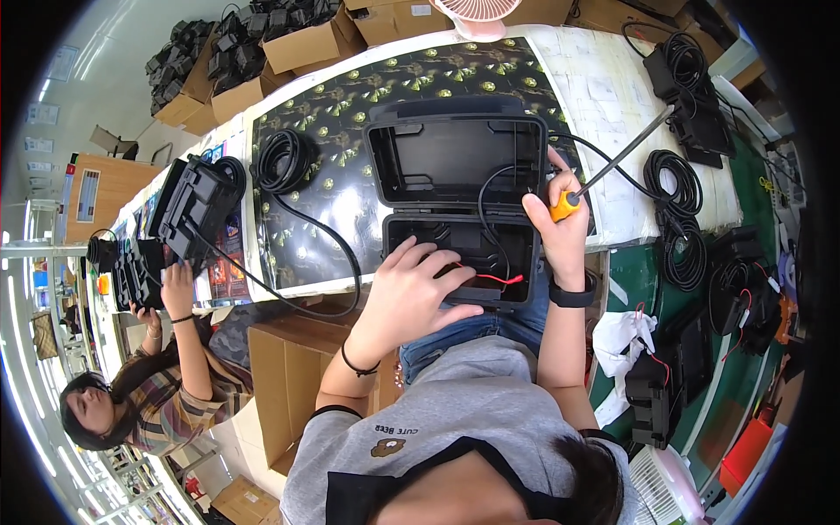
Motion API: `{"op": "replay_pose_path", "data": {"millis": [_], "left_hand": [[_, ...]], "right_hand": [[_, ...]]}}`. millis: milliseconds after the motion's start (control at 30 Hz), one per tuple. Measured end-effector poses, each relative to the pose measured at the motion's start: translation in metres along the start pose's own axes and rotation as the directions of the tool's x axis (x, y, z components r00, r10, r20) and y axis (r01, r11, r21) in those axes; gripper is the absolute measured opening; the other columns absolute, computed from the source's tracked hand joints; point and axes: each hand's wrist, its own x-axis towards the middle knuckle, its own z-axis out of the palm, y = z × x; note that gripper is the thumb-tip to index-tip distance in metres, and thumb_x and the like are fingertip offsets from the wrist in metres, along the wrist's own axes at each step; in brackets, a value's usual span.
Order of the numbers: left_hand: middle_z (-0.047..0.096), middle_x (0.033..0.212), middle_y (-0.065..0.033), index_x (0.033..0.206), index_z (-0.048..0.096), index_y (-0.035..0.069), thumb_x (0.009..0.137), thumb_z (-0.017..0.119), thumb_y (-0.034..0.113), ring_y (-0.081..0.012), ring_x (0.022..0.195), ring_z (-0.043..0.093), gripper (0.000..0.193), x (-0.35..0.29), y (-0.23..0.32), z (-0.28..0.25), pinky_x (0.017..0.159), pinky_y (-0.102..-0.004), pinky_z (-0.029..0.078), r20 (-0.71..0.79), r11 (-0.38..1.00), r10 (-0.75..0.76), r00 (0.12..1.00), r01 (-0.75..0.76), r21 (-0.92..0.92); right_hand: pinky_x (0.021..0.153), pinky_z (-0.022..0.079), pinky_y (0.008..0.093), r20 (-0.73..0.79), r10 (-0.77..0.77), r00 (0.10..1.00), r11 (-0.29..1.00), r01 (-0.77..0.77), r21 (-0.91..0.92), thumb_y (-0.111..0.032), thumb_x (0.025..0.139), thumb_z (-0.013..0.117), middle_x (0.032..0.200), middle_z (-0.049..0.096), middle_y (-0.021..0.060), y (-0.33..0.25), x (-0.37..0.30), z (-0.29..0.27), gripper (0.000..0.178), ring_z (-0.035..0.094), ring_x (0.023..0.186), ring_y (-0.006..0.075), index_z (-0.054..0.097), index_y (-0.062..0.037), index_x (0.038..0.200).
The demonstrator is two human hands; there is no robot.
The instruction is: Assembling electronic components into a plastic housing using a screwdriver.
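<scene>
A black plastic box [374,162] lies open in front of me, its lid part tipped away and its deeper part near my lap. My left hand [409,293] rests over the deeper part, fingers spread and reaching inside. A red wire [500,279] lies by those fingertips, and a black cable [483,214] loops inside the box. Beside the box's right edge, my right hand [563,241] is closed round the orange-yellow handle of a screwdriver [604,172]. Its shaft points up and to the right, away from the box. What my left fingertips touch is hidden.
A coiled black cable [284,162] lies left of the box. Further left, a co-worker's hands [178,289] are at another black box [199,206]. More cable coils [672,185] and black boxes [691,118] lie right. Cartons [311,42] and a pink fan [479,12] stand at the back.
</scene>
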Motion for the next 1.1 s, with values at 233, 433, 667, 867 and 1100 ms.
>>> {"op": "replay_pose_path", "data": {"millis": [233, 433, 667, 867, 1100], "left_hand": [[0.059, 0.090, -0.0104, 0.075, 0.074, 0.002, 0.070, 0.063, 0.073, -0.0287, 0.099, 0.051, 0.072, 0.008, 0.000, -0.010, 0.110, -0.0536, 0.028, 0.109, 0.980, -0.092, 0.990, 0.071, 0.186], [0.054, 0.123, -0.0151, 0.119, 0.065, 0.003, 0.072, 0.070, 0.063, -0.0332, 0.124, 0.048, 0.077, 0.006, -0.010, -0.008, 0.113, -0.0535, 0.029, 0.009, 0.999, -0.034, 0.999, 0.034, 0.006], [0.064, 0.101, 0.0012, 0.099, 0.070, 0.019, 0.065, 0.081, 0.055, -0.0225, 0.109, 0.061, 0.050, -0.029, -0.017, 0.004, 0.110, -0.0504, 0.035, -0.463, 0.998, 0.049, 0.885, -0.024, 0.059], [0.065, 0.091, -0.0002, 0.090, 0.070, 0.013, 0.060, 0.085, 0.048, -0.0253, 0.098, 0.067, 0.048, -0.049, -0.036, 0.019, 0.099, -0.0469, 0.047, -0.474, 0.993, 0.010, 0.881, 0.047, 0.109], [0.067, 0.102, -0.0045, 0.105, 0.066, 0.011, 0.065, 0.088, 0.016, -0.0268, 0.109, 0.066, 0.046, -0.054, -0.047, 0.036, 0.100, -0.0450, 0.050, -0.513, 0.998, 0.011, 0.858, -0.038, -0.042]], "right_hand": [[0.082, 0.043, 0.0254, -0.021, 0.060, 0.998, 0.996, -0.058, 0.062, -0.009, 0.082, 0.076, 0.142, 0.051, 0.0192, 0.001, -0.001, -0.003, 0.037, 0.055, 0.093, 0.0105, 0.039, -0.0114, 0.077], [0.085, 0.042, 0.0260, -0.054, 0.068, 0.996, 0.998, -0.068, 0.005, -0.009, 0.083, 0.076, 0.143, 0.049, 0.0207, 0.001, -0.001, -0.001, 0.036, 0.055, 0.101, 0.0133, 0.040, -0.0105, 0.077], [0.084, 0.041, 0.0239, -0.011, 0.085, 0.996, 0.995, -0.085, 0.051, -0.005, 0.081, 0.076, 0.140, 0.051, 0.0160, 0.003, 0.001, -0.005, 0.038, 0.054, 0.097, 0.0091, 0.039, -0.0123, 0.077], [0.086, 0.041, 0.0238, 0.046, 0.068, 0.997, 0.995, -0.071, 0.064, -0.005, 0.083, 0.075, 0.146, 0.046, 0.0156, 0.001, 0.013, -0.003, 0.038, 0.052, 0.091, 0.0080, 0.038, -0.0127, 0.078], [0.089, 0.040, 0.0255, 0.089, -0.031, 0.996, 0.999, 0.034, -0.025, -0.011, 0.081, 0.079, 0.149, 0.044, 0.0151, 0.004, 0.017, -0.009, 0.040, 0.051, 0.092, 0.0076, 0.040, -0.0129, 0.077]]}}
